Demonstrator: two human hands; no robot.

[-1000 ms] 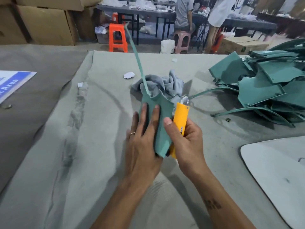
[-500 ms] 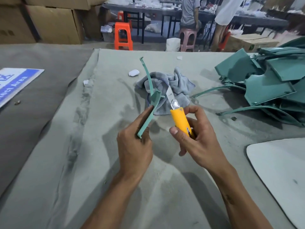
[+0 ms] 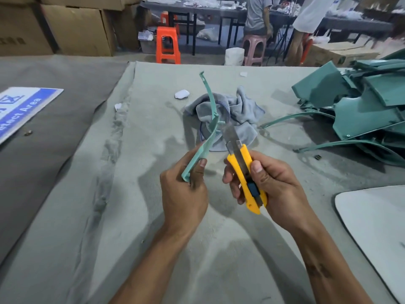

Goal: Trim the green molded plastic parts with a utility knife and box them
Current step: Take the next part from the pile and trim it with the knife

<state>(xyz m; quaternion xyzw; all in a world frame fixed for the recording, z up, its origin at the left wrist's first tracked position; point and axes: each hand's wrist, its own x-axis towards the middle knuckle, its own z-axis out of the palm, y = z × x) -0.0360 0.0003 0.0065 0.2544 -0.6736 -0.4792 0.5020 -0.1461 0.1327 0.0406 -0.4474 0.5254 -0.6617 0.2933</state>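
The left hand (image 3: 184, 191) grips the lower end of a green molded part (image 3: 209, 126) edge-on, its thin arm curving up and away. Just right of that grip, the right hand (image 3: 269, 183) holds a yellow utility knife (image 3: 245, 170) — blade out, tip near the part. Beyond both lies a grey rag (image 3: 238, 108); far right, a pile of green parts (image 3: 363, 102).

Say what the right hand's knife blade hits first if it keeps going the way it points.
Likely the green part held by the left hand: the knife in the right hand has its tip right beside it. If it passes in front, the grey cloth is next. Depth is unclear.
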